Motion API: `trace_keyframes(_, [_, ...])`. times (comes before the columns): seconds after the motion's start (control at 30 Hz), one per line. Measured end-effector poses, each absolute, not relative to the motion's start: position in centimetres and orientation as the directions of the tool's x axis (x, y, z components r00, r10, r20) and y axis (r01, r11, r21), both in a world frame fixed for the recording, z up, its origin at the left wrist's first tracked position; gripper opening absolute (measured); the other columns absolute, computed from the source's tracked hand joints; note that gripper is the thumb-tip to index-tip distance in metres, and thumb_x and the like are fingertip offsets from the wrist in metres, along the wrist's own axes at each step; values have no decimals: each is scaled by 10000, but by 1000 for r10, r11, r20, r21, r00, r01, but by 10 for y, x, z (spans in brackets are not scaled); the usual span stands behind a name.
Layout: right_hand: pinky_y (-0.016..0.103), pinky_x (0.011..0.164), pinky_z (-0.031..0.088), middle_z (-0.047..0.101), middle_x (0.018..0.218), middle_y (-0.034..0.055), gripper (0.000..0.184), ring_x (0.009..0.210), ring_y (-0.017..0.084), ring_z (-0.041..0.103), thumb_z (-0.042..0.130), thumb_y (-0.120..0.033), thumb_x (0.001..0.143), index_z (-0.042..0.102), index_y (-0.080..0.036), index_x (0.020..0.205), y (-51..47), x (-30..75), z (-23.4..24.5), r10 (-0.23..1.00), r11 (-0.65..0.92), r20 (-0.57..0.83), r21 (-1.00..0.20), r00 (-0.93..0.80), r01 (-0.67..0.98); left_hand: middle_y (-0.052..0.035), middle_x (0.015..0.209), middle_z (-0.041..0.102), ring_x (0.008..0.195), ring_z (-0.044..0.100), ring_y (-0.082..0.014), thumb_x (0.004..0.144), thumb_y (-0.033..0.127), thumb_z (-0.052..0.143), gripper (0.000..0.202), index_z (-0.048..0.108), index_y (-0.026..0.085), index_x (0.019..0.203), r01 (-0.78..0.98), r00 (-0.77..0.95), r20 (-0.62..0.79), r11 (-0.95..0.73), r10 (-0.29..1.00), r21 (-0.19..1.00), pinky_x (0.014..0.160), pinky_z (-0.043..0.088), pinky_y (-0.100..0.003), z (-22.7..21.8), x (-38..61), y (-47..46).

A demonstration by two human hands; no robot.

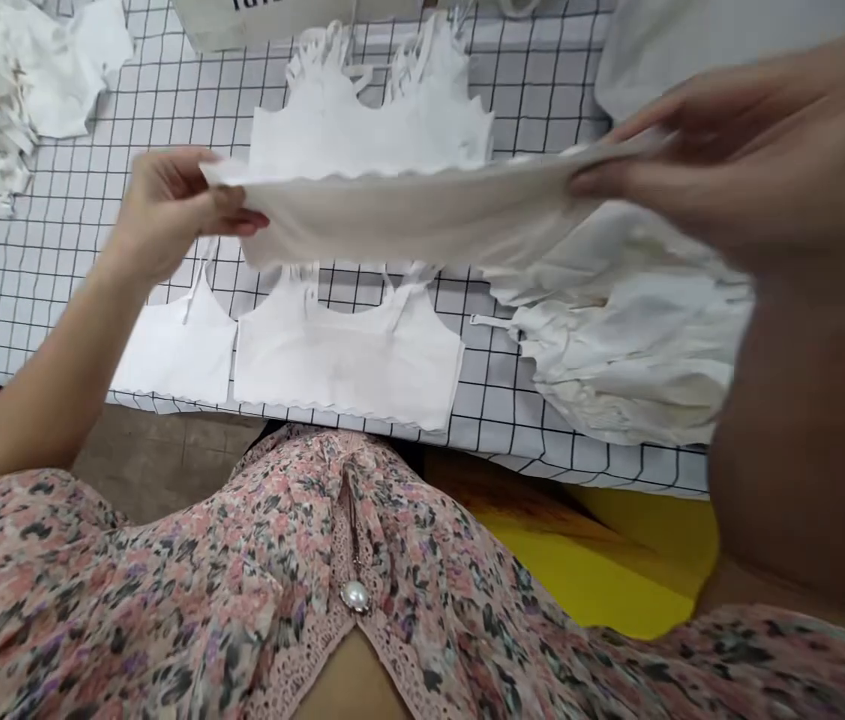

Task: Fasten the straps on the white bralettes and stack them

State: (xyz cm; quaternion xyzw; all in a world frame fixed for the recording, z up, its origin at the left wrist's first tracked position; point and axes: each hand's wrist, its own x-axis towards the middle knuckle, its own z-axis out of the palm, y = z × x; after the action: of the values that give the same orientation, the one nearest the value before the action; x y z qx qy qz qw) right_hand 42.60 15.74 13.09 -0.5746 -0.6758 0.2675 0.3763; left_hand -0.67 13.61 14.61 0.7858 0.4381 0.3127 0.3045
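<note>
A white camisole top point(407, 215) is stretched sideways in the air between my two hands, blurred by motion. My left hand point(178, 205) pinches its left end between thumb and fingers. At the other end, my right hand point(699, 165) is closed on the fabric, large and smeared close to the camera. Below the held piece, a flat stack of white camisole tops point(351, 360) lies near the table's front edge. Beyond it, more white tops point(369, 135) with gathered straps lie flat, their lower part partly covered by the held one.
The table wears a white grid-patterned cloth point(534, 400). A heap of crumpled white garments point(639, 340) lies at the right, another garment pile point(2, 100) at the far left. One smaller white top point(178, 345) lies left of the stack. A printed bag or box point(264, 20) stands behind.
</note>
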Motion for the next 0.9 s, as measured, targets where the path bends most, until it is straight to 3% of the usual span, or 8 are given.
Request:
trace_keyframes(0.07, [187, 573, 420, 697, 677, -101, 417, 598, -19, 547, 872, -431, 773, 804, -51, 930, 161, 415, 109, 999, 41, 29, -784, -30, 620, -5, 1067, 846, 1203, 748, -119, 1061, 559, 694, 511, 653, 76, 1224, 488, 395, 133, -331, 909, 808, 1203, 618, -535, 115, -14, 148])
trace_keyframes(0.13, [215, 578, 424, 692, 672, -100, 456, 598, -6, 544, 881, -479, 727, 793, -57, 873, 161, 410, 98, 1000, 4, 12, -777, 7, 629, -7, 1019, 845, 959, 782, -113, 1027, 571, 743, 499, 678, 97, 1169, 417, 415, 20, -209, 910, 884, 1032, 709, -530, 97, -23, 170])
trace_keyframes(0.23, [273, 687, 542, 788, 790, -1, 261, 733, 78, 677, 932, -360, 773, 819, -136, 845, 135, 409, 100, 953, 251, 302, -736, -26, 629, -6, 1071, 846, 981, 786, -148, 1005, 510, 801, 419, 723, 145, 1195, 349, 391, 74, -222, 917, 910, 1006, 714, -527, 100, -36, 176])
trace_keyframes(0.33, [399, 792, 606, 815, 862, 53, 37, 817, 169, 737, 826, -202, 924, 826, -217, 958, 83, 407, 102, 778, 572, 581, -496, -240, 653, 34, 1147, 847, 1067, 798, -165, 950, 340, 878, 181, 800, 268, 1097, 333, 409, 206, -356, 889, 873, 1025, 714, -485, 115, -44, 136])
trace_keyframes(0.4, [415, 763, 611, 806, 852, 27, 137, 795, 182, 738, 734, -130, 970, 796, -249, 997, 46, 404, 89, 705, 662, 615, -392, -353, 639, 55, 1171, 846, 1103, 809, -168, 953, 236, 845, 161, 822, 327, 1084, 352, 454, 235, -416, 860, 839, 981, 729, -436, 113, -47, 98])
trace_keyframes(0.63, [496, 861, 591, 784, 940, 52, 214, 900, 257, 669, 640, -166, 951, 814, -287, 980, -13, 402, 15, 874, 483, 307, -457, -378, 746, 49, 1199, 849, 1073, 822, -172, 938, 83, 634, 323, 816, 299, 1097, 422, 558, 200, -482, 806, 768, 904, 733, -388, 49, -51, 39])
trace_keyframes(0.8, [522, 1027, 562, 780, 978, 33, 229, 918, 245, 663, 669, -157, 951, 796, -315, 1057, -27, 407, 18, 854, 501, 390, -439, -344, 746, -4, 1258, 835, 1156, 793, -183, 978, 107, 600, 315, 797, 288, 1145, 482, 519, 173, -454, 837, 749, 1004, 678, -426, 53, -52, 31])
trace_keyframes(0.9, [532, 1113, 530, 787, 977, 25, 249, 920, 232, 673, 676, -151, 967, 788, -314, 1119, -39, 407, 17, 818, 555, 417, -391, -396, 734, -25, 1225, 842, 1132, 790, -187, 991, 107, 582, 310, 792, 286, 1132, 513, 531, 165, -471, 831, 718, 980, 657, -418, 56, -54, 22])
